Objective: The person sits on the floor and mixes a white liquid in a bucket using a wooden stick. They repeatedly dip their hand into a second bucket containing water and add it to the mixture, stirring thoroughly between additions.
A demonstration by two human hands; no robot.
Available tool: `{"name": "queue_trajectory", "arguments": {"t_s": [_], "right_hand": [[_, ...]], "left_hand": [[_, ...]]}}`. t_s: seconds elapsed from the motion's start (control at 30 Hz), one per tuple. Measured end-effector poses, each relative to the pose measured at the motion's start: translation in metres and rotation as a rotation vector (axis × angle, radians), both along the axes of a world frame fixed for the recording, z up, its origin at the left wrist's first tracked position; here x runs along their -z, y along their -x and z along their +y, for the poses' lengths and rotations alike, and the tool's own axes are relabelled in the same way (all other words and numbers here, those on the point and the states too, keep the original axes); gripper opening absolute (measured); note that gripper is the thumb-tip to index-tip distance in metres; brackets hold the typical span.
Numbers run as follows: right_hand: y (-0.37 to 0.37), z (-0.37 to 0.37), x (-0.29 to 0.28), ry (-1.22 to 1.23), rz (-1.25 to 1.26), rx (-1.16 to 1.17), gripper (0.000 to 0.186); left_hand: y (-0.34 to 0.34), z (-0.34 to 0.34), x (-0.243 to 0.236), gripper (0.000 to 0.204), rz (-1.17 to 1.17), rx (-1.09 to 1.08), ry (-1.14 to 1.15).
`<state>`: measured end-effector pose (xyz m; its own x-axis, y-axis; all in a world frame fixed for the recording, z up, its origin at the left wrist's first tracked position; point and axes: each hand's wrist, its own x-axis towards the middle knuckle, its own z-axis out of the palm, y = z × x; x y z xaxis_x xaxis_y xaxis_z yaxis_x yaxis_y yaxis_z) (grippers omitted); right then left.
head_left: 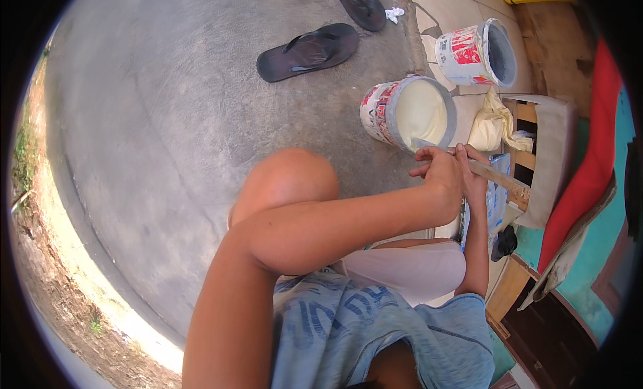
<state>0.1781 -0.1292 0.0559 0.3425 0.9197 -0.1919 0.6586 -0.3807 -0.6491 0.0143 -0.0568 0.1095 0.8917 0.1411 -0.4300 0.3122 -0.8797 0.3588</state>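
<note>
Across the picture my left arm reaches to the right, and my left hand (441,169) is at the near rim of a pail of cream-white paint-like stuff (418,111). Its fingers are bent at the pale end of a long, flat wooden stick (499,178), some of them partly spread. Just beside it, my right hand (474,171) is closed around the same stick, which slants down to the right. Part of the stick is hidden behind my hands. The stick's pale tip lies over the pail's rim.
A second white-and-red pail (469,54) stands behind on the tiles. Beside it are a crumpled cream bag (492,124) and an upholstered wooden frame (552,154). A pair of dark flip-flops (308,52) lies on the concrete floor (147,121). Something long and red (583,161) leans at the right.
</note>
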Motion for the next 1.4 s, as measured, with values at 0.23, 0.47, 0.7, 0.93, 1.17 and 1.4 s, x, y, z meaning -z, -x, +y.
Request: {"name": "queue_trajectory", "arguments": {"t_s": [0.23, 0.47, 0.7, 0.93, 1.17, 1.4], "right_hand": [[-0.013, 0.000, -0.008, 0.047, 0.065, 0.099, 0.029], [-0.042, 0.022, 0.017, -0.130, -0.053, 0.159, 0.032], [-0.055, 0.081, 0.026, -0.283, 0.189, 0.198, 0.031], [0.002, 0.080, 0.012, -0.050, 0.274, -0.054, 0.031], [-0.022, 0.032, -0.005, 0.152, 0.149, -0.122, 0.030], [-0.029, 0.054, 0.013, -0.176, 0.049, 0.098, 0.029]], "left_hand": [[0.003, -0.002, 0.000, 0.026, -0.019, 0.045, -0.012], [0.005, 0.000, 0.001, 0.026, 0.013, 0.069, -0.029], [-0.001, -0.008, 0.005, 0.026, 0.024, 0.097, -0.011], [-0.001, -0.012, 0.005, 0.026, 0.023, 0.104, -0.016], [-0.001, -0.011, 0.006, 0.028, 0.041, 0.107, -0.015], [-0.006, -0.011, 0.005, 0.028, 0.038, 0.112, -0.013]]}}
